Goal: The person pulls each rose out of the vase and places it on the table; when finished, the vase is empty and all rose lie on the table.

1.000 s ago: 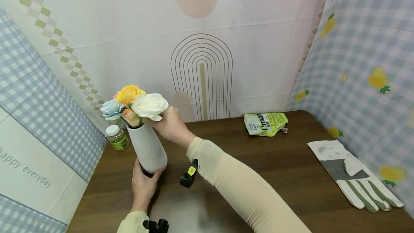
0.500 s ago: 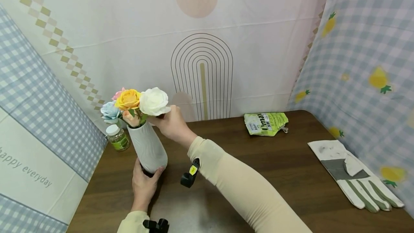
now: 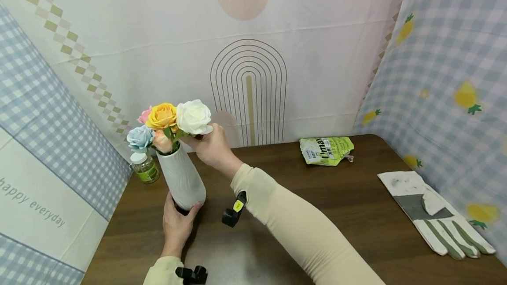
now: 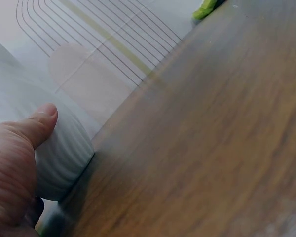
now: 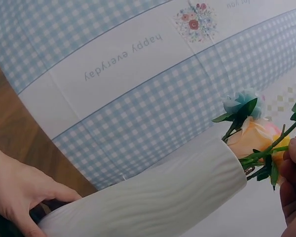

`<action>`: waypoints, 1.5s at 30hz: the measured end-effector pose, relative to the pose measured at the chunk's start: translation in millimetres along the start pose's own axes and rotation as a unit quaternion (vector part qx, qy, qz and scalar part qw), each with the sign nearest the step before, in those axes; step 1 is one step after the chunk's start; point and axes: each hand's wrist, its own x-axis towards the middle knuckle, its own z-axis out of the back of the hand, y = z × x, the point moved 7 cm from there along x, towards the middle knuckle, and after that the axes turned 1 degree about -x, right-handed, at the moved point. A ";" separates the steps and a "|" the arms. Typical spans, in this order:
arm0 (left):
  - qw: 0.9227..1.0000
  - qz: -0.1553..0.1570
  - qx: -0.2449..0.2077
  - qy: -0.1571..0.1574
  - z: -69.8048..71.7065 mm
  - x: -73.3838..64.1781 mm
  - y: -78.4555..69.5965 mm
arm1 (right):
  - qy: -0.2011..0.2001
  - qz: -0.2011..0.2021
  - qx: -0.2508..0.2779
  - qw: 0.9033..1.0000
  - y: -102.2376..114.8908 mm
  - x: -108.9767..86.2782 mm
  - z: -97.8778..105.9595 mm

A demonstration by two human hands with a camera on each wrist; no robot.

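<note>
A white ribbed vase (image 3: pixel 181 178) leans slightly left on the table. My left hand (image 3: pixel 177 225) grips it near the base; the left wrist view shows my thumb (image 4: pixel 42 123) laid along its side. Just above the rim, my right hand (image 3: pixel 214 147) pinches the white rose (image 3: pixel 193 117) by its green stem (image 5: pixel 270 149), beneath the bloom. Around it in the vase stand a yellow rose (image 3: pixel 161 116), a blue rose (image 3: pixel 140 138), a peach rose (image 3: pixel 163 141) and a pink flower (image 3: pixel 144 115), partly hidden behind the yellow one.
A small jar (image 3: pixel 145 169) with a white lid stands left of the vase, by the cloth. At the back of the wooden table (image 3: pixel 257 188) lies a green and white pouch (image 3: pixel 326 151) with a clip. A white and grey work glove (image 3: pixel 433 212) lies at right.
My right hand has risen a little, and the white rose has tilted upright and moved up and slightly right. The other blooms shifted slightly. My left hand stays on the vase.
</note>
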 end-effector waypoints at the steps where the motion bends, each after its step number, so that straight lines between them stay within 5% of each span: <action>1: 1.000 0.000 -0.001 0.000 0.2 0.1 0.1 | 0.000 0.001 0.001 1.000 -0.2 -0.3 -0.1; 12: 1.000 0.002 0.006 0.002 0.2 -0.6 1.5 | -0.038 -0.015 -0.062 0.997 -5.1 -0.4 4.6; 20: 1.000 0.008 0.010 0.010 0.0 -0.9 0.9 | -0.015 0.000 0.015 1.000 -6.9 -0.5 -3.1; 31: 1.000 0.000 0.010 0.001 0.3 -1.0 -0.3 | -0.018 -0.002 0.023 1.000 -8.0 2.2 -4.0; 40: 1.000 0.005 0.008 0.006 0.0 -1.5 -0.2 | -0.028 0.015 -0.053 0.998 -4.0 4.5 -6.1; 45: 1.000 0.009 0.010 0.012 -0.1 -1.5 0.4 | -0.038 -0.002 -0.033 0.999 -9.4 5.5 -5.1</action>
